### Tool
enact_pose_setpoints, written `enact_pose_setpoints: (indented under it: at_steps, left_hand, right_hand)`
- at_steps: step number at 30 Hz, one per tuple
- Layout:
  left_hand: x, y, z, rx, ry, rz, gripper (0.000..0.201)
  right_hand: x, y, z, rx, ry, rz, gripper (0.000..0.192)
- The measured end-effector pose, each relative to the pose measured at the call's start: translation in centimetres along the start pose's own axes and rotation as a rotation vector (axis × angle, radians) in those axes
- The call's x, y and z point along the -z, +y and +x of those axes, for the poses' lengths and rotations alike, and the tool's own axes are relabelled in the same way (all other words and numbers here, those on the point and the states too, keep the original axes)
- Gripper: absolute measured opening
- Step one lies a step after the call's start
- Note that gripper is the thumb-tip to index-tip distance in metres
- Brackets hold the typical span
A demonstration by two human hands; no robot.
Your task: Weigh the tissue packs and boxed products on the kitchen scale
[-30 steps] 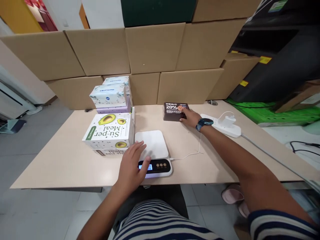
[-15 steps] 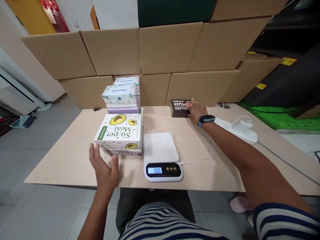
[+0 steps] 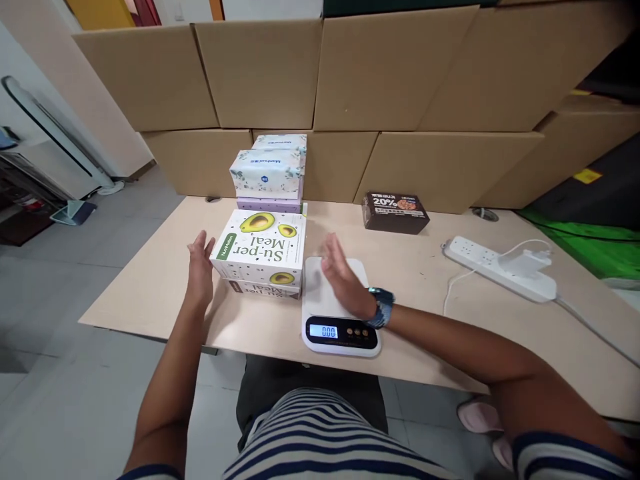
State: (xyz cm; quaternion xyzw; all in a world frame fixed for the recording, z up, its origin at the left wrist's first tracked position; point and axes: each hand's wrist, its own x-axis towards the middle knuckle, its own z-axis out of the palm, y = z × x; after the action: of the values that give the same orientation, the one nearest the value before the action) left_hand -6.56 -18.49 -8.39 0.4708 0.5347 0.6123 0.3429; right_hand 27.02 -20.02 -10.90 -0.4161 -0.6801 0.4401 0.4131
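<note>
Two white avocado-print "Su-per Meal" boxes [image 3: 260,250] lie stacked on the beige table [image 3: 165,280]. My left hand [image 3: 200,270] is open just left of the stack, palm toward it. My right hand [image 3: 343,283] is open over the white kitchen scale [image 3: 337,313], just right of the stack, and holds nothing. The scale's display [image 3: 329,331] reads 0.00. A dark brown "20%" box [image 3: 395,212] rests at the back of the table, away from both hands.
Tissue packs [image 3: 269,172] are piled behind the meal boxes. A white power strip [image 3: 495,267] with a charger lies at right, its cable running to the scale. Cardboard cartons [image 3: 390,73] wall off the table's far side.
My right hand has let go of the dark box and come back over the scale. My left hand moved from the scale's buttons to the left side of the meal boxes.
</note>
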Motion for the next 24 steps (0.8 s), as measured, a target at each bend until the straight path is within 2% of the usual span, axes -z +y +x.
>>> enact_pose_setpoints:
  at_steps: [2, 3, 5, 7, 10, 15, 18, 20, 22, 24]
  left_hand:
    - [-0.2, 0.9, -0.2, -0.04, -0.189, -0.029, 0.112]
    - [-0.3, 1.4, -0.7, -0.063, -0.268, -0.042, 0.11]
    - [-0.7, 2.7, -2.1, -0.115, -0.353, -0.062, 0.106]
    - [-1.4, 3.8, -3.8, -0.196, -0.403, -0.059, 0.101]
    - [-3.4, 4.9, -6.3, -0.338, -0.535, -0.033, 0.093]
    - [-9.0, 5.3, -9.0, -0.411, -0.79, -0.01, 0.097]
    - [-12.1, 4.7, -10.0, -0.431, -0.851, 0.018, 0.095]
    - [-13.4, 3.9, -10.5, -0.407, -0.856, 0.037, 0.091]
    - [-13.9, 3.1, -11.0, -0.376, -0.846, 0.088, 0.084]
    - [-13.8, 2.5, -11.3, -0.375, -0.816, 0.18, 0.078]
  right_hand:
    - [-2.7, -1.5, -0.1, 0.048, -0.115, 0.056, 0.101]
    - [-3.4, -2.2, 0.1, 0.09, -0.144, 0.072, 0.104]
    - [-3.6, -3.4, 0.3, 0.188, -0.147, 0.096, 0.109]
    - [-2.6, -3.9, -0.1, 0.28, -0.123, 0.111, 0.112]
    - [0.2, -2.9, -2.2, 0.362, -0.019, 0.102, 0.107]
    - [4.3, -0.1, -8.0, 0.261, 0.267, 0.153, 0.105]
    - [5.7, 0.8, -11.1, 0.182, 0.351, 0.206, 0.11]
    - [6.5, 1.4, -12.6, 0.145, 0.389, 0.203, 0.113]
    - [7.1, 2.0, -13.7, 0.129, 0.389, 0.173, 0.11]
    - [7.5, 2.8, -14.3, 0.122, 0.308, 0.084, 0.102]
